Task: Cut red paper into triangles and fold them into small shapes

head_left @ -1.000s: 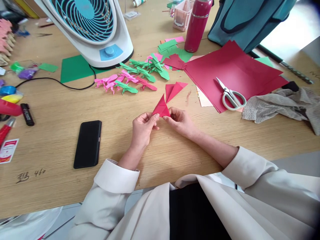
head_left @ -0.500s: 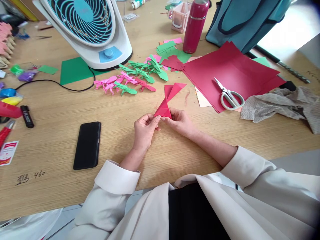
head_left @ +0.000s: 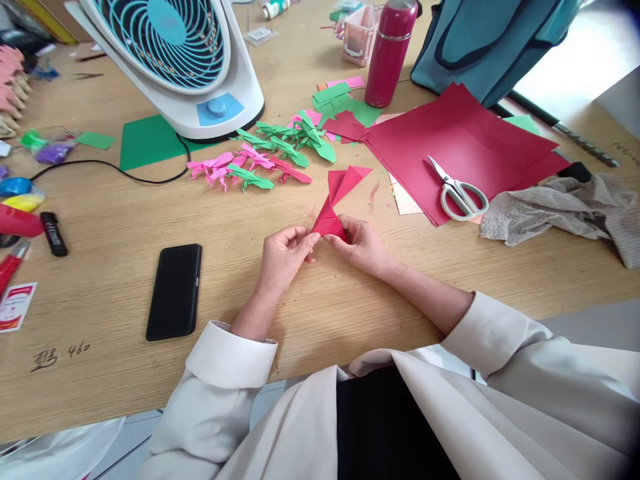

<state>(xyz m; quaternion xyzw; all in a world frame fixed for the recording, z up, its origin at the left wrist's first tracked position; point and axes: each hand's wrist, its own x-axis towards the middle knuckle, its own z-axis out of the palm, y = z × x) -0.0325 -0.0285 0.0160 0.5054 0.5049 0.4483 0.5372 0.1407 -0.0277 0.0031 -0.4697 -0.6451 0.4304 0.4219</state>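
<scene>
A folded red paper (head_left: 334,210) with a flared upper end is pinched between my two hands over the wooden table. My left hand (head_left: 286,257) grips its lower left corner between thumb and fingers. My right hand (head_left: 364,247) holds the lower right side, thumb in front and fingers partly hidden behind the paper. Just beyond lie several small folded paper figures, among them a pink one (head_left: 215,167), a green one (head_left: 253,177) and a red one (head_left: 290,171).
White-handled scissors (head_left: 463,197) rest on red paper sheets (head_left: 460,140), beside a crumpled cloth (head_left: 560,207). A phone (head_left: 175,292) lies left of my hands. Farther back stand a fan (head_left: 215,107), a red bottle (head_left: 391,53) and a blue bag (head_left: 490,47).
My left hand has shifted slightly left along the paper's lower edge. My right hand stays nearly in place, and both keep hold of the paper.
</scene>
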